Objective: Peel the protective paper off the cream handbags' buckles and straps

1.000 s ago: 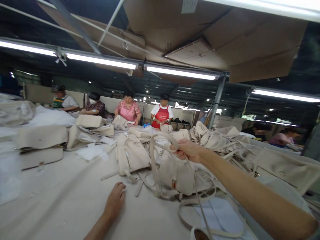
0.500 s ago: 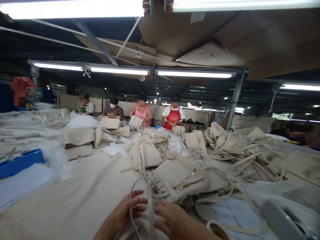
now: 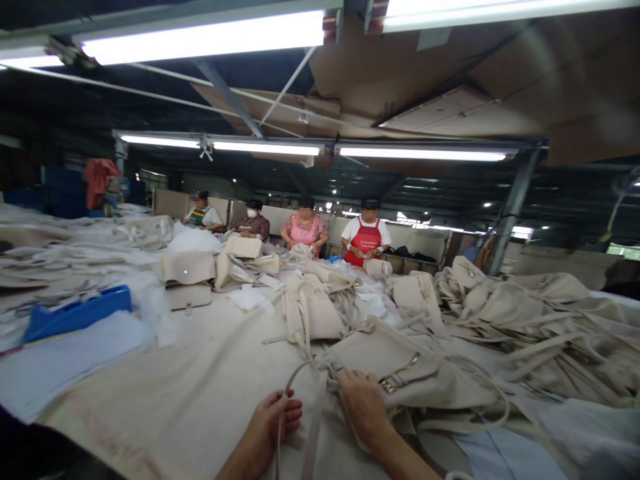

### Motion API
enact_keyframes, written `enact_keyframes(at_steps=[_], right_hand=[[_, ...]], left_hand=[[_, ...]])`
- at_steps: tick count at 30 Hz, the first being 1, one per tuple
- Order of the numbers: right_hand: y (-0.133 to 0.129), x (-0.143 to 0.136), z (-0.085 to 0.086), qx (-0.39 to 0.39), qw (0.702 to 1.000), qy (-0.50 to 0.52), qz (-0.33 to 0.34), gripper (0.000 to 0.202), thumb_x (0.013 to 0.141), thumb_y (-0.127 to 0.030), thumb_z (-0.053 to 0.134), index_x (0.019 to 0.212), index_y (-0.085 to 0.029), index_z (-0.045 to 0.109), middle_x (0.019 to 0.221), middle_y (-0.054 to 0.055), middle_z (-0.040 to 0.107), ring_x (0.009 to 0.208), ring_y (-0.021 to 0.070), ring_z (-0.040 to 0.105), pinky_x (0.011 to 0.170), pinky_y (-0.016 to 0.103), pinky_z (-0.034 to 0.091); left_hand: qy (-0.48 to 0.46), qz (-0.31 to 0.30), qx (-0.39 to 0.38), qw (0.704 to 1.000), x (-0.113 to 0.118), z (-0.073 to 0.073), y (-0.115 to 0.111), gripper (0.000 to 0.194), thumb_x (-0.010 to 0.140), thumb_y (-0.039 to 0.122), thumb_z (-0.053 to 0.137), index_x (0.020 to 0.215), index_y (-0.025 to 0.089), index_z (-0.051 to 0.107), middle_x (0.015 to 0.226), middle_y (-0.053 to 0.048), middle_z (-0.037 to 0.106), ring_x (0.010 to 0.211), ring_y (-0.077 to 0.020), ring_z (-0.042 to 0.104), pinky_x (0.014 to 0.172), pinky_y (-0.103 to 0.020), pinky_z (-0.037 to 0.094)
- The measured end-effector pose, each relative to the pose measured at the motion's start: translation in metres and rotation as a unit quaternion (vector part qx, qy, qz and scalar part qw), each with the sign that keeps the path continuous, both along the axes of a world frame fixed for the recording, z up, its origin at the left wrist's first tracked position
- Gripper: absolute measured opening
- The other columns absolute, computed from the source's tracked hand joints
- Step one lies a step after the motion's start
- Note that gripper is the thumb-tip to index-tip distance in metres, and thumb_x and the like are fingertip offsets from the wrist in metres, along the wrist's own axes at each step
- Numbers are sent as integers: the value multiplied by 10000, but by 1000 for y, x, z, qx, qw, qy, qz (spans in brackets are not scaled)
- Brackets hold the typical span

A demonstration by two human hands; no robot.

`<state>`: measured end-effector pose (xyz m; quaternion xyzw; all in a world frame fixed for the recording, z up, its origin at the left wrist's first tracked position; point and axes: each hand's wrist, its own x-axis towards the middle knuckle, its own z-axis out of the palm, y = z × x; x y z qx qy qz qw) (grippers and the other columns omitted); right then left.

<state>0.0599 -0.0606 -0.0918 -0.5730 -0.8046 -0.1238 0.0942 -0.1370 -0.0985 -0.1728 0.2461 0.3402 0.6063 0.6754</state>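
- While the buckled bag (image 3: pixel 375 348) lies on the cloth-covered table (image 3: pixel 200 393), its gold buckle (image 3: pixel 393 385) showing, the right hand (image 3: pixel 363 403) rests on its near left edge; the fingertips are hidden, so I cannot tell whether they grasp it.
- Just left of the buckled bag, the left hand (image 3: pixel 275 417) is half-curled; a thin strap (image 3: pixel 279 447) runs down past its thumb and fingers; whether it is pinched there I cannot tell.
- Progress, as I judge it, is partway; the buckled bag is within reach of both hands and its front faces up; left undone, as things lie, is the thin strap, which hangs in a loose arc, neither coiled nor tucked in.
- Beyond the buckled bag and a little left, a cream bag (image 3: pixel 310 303) sits near; to the right, a heap of bags (image 3: pixel 490 300) spreads wide; how many of these are finished does not show.
- Open room lies left of the buckled bag, where the cloth stretches toward the blue tray (image 3: pixel 80 313); right of the buckled bag, the heap and pale sheets (image 3: pixel 510 453) crowd in; movement there looks tight.
- Well left of the buckled bag, the table's front edge drops into darkness; well beyond it, a person in a red apron (image 3: pixel 365 241) stands.
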Motion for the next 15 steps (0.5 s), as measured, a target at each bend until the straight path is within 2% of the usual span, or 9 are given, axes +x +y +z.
enact_keyframes(at_steps=[3,6,8,11,13,15], right_hand=[[14,19,42,2,999,51,-4,324,903,-59,379,953,-165,681,930,135,736,922,267,665,844,379,400],[28,44,95,13,994,103,-21,284,909,-123,385,951,-167,662,892,134,731,891,255,660,795,344,401],[34,60,135,15,988,153,-21,246,898,-181,410,931,-165,654,894,120,727,877,245,649,747,318,413],[31,80,190,-1,974,226,12,228,868,-257,454,888,-169,663,867,77,731,840,218,652,695,279,454],[21,89,211,-55,945,320,46,224,828,-328,522,864,-166,673,834,70,731,783,212,661,651,272,485],[9,92,214,-154,888,427,78,278,763,-424,615,852,-168,677,806,72,724,715,207,661,617,282,508]], left_hand=[[-18,19,1,1000,-14,6,-8,553,609,405,854,1023,159,581,966,-115,701,842,-213,679,775,-316,520],[66,58,0,996,-28,24,-14,667,539,487,863,1048,154,588,1043,-139,675,862,-237,663,740,-325,507],[136,108,31,984,-35,49,-21,696,547,565,826,1055,150,593,1107,-153,651,923,-260,648,766,-339,498],[215,166,133,953,-36,98,-41,653,667,626,713,1108,162,585,1175,-143,625,1040,-288,612,874,-374,469],[252,178,199,930,-30,128,-59,608,726,611,668,1141,174,579,1209,-134,611,1094,-296,585,930,-384,439],[275,174,244,914,-21,149,-75,566,753,575,661,1160,190,584,1235,-122,601,1139,-302,553,959,-381,418]])
